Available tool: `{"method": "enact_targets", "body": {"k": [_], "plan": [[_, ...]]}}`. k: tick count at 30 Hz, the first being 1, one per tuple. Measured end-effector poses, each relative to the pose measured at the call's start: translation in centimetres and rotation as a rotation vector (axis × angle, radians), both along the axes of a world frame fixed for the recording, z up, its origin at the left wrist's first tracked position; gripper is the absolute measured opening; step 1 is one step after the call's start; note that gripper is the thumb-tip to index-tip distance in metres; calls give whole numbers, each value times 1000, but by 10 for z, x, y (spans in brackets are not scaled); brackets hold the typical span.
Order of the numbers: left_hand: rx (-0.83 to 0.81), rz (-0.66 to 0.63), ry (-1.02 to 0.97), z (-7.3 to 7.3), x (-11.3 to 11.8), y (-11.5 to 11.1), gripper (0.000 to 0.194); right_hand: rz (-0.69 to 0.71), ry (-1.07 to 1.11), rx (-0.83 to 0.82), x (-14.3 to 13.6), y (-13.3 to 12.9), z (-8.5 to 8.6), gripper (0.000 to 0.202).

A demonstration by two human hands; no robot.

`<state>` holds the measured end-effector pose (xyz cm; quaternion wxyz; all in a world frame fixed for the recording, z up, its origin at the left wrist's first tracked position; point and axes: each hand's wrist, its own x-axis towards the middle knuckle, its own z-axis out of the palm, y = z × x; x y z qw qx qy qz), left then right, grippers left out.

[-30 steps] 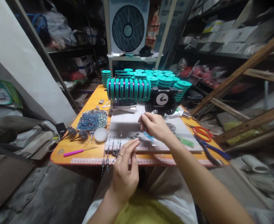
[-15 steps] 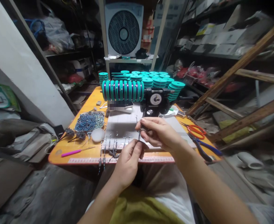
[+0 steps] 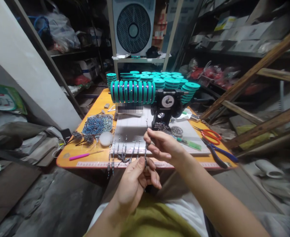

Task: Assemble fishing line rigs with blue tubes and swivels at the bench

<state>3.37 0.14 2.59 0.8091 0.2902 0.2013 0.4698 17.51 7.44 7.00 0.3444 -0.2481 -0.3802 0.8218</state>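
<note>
Between the thumb and index finger of my left hand is the lower part of a thin dark rig with a small sinker. Just above it, my right hand pinches the same line near its upper part, with its other fingers loosely curled. Several similar rigs hang along the front of the white board, left of my hands. Beyond my hands stands a black winding device bearing a row of teal spools.
A tray of blue tubes, a white round lid and a pink-handled tool lie left. Orange scissors and blue-handled pliers lie right. Stacked teal spools stand behind; a small round dish sits near the device.
My left hand has turned, and its lower fingers have loosened. My right fingers have spread slightly, and more of the line shows between my hands. The view has shifted a little.
</note>
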Motion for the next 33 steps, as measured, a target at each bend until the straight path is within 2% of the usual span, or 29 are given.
{"method": "enact_targets", "body": {"k": [10,27,30,33], "plan": [[-164,-67,11,-9,-7,-21,36,-51,-18,6,3,-3,-2,32],[-200,-96,18,-16,-12,-34,35,-112,-70,49,1,-7,2,32],[-189,-84,38,-14,-13,-30,36,-148,-168,122,2,-6,3,33],[-33,1,168,-11,-14,-16,32,-209,-381,329,7,-4,8,38]]}}
